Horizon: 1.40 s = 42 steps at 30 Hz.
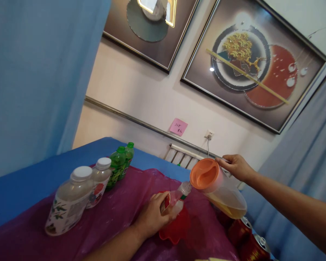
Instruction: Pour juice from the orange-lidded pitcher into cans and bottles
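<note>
My right hand [237, 166] grips the handle of a clear pitcher [222, 190] with an orange lid, tilted toward the left, with yellow liquid in its lower part. The lid's spout sits just above the open neck of a small clear bottle [179, 197]. My left hand [153, 215] is wrapped round that bottle, holding it tilted over a red bowl-like dish [176, 226] on the magenta plastic sheet [116, 217].
Two white-capped bottles [78, 197] with printed labels and two green bottles [121, 163] stand at the left on a blue-covered table [24, 181]. Red cans [247, 241] lie at the lower right. Blue curtains hang on both sides; framed pictures and a radiator are on the wall behind.
</note>
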Tool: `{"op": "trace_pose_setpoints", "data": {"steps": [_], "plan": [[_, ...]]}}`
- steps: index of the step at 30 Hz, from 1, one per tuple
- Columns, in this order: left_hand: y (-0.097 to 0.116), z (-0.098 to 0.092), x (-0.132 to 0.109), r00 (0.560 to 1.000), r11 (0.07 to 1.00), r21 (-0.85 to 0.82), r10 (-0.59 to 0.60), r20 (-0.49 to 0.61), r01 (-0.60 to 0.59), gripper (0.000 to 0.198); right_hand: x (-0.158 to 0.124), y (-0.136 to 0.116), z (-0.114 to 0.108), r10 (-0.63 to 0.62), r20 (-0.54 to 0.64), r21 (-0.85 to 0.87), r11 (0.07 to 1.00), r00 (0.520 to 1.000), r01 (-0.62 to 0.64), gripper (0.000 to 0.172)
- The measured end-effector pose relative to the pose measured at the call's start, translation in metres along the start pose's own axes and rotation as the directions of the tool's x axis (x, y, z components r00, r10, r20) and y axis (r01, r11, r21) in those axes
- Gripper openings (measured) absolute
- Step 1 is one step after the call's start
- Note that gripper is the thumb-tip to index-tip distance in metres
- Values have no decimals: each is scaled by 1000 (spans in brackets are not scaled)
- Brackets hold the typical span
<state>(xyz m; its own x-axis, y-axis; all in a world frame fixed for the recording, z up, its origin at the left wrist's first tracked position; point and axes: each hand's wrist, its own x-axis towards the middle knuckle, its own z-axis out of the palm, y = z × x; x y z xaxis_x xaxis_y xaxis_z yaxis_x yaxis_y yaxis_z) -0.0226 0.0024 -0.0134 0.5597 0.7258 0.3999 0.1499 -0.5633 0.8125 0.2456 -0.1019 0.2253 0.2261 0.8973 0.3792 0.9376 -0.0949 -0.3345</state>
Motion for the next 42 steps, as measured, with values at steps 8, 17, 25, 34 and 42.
{"op": "trace_pose_setpoints", "data": {"steps": [8, 17, 25, 34, 42], "plan": [[0, 1, -1, 1000, 1000, 9, 1, -3, -1, 61, -1, 1, 1, -7, 1, -10, 1000, 1000, 7, 61], [1, 1, -1, 1000, 1000, -7, -2, -6, 2, 61, -1, 4, 4, -15, -9, 3, 1000, 1000, 15, 61], [1, 0, -2, 1000, 1000, -3, -14, 1, 14, 64, -2, 1, 2, 5, 2, -5, 1000, 1000, -5, 61], [1, 0, -1, 1000, 1000, 0, -10, -1, 10, 61, -1, 1, 3, 14, 8, -3, 1000, 1000, -14, 62], [2, -1, -1, 1000, 1000, -14, -20, 10, 20, 64, -2, 2, 3, -32, -11, -14, 999, 999, 32, 62]]}}
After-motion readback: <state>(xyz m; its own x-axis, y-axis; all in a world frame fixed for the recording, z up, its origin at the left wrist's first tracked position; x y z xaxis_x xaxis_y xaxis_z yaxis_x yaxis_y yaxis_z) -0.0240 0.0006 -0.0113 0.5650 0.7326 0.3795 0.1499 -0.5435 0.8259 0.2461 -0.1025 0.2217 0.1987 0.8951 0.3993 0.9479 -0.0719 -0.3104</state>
